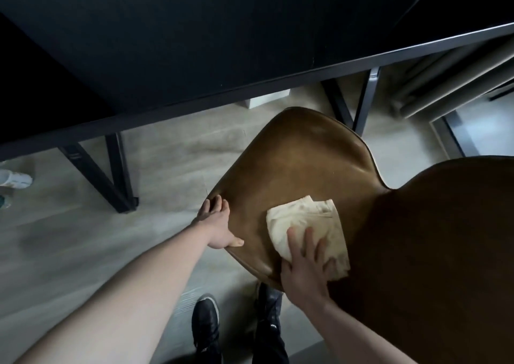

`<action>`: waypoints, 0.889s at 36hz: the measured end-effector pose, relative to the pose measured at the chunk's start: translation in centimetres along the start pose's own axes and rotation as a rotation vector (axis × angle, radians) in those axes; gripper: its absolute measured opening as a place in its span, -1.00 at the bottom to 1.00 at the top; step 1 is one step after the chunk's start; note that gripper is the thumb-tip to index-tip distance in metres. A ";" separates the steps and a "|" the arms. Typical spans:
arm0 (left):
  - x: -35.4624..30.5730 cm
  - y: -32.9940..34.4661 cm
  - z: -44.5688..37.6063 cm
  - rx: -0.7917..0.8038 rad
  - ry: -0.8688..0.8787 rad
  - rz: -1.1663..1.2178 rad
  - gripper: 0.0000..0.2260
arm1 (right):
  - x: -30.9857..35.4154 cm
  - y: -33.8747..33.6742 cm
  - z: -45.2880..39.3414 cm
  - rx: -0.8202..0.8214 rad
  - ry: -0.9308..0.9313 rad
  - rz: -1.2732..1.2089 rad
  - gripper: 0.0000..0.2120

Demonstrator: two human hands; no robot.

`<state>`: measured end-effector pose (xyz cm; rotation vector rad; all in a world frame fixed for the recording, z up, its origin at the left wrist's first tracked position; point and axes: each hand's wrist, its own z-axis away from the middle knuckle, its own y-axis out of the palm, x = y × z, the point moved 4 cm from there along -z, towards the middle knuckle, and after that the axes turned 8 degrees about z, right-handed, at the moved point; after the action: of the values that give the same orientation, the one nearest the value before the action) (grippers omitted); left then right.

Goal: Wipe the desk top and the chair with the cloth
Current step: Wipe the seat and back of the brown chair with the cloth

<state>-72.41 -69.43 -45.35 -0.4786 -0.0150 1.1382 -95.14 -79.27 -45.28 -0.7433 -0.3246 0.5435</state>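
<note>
A brown leather chair [300, 163] stands in front of the black desk [167, 57], its seat toward me and its backrest at the right. A folded cream cloth [303, 221] lies on the seat near the backrest. My right hand [306, 263] presses flat on the cloth's near part with fingers spread. My left hand [219, 224] grips the seat's left edge, thumb on top and fingers curled around the rim.
The desk's black metal legs [111, 174] stand on the pale wood floor at left and behind the chair. My black shoes [205, 324] are below the seat. A white shoe [15, 178] lies at the far left.
</note>
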 end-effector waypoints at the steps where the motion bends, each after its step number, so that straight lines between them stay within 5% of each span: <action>1: 0.0 0.0 -0.1 0.002 -0.001 -0.001 0.07 | 0.3 -0.3 -0.2 -0.005 0.000 -0.055 -0.33; 5: 0.3 0.3 -0.5 -0.002 0.004 0.008 0.06 | 1.5 -1.8 -2.4 -0.037 -0.010 -0.129 -0.35; 17: 0.8 0.9 -1.8 0.001 -0.001 0.026 0.09 | 6.4 -12.6 -16.2 -0.112 -0.248 0.206 -0.33; 28: 1.1 1.1 -1.8 -0.030 0.000 0.061 0.14 | 8.7 -8.6 -12.3 -0.064 -0.577 0.395 -0.37; 32: 0.8 1.0 -1.5 -0.043 -0.003 0.049 0.10 | 7.3 -5.1 -8.0 -0.076 -0.545 0.307 -0.31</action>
<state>-72.56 -68.94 -47.23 -0.5177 -0.0311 1.1886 -83.73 -82.62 -46.52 -0.7137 -0.7462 1.0318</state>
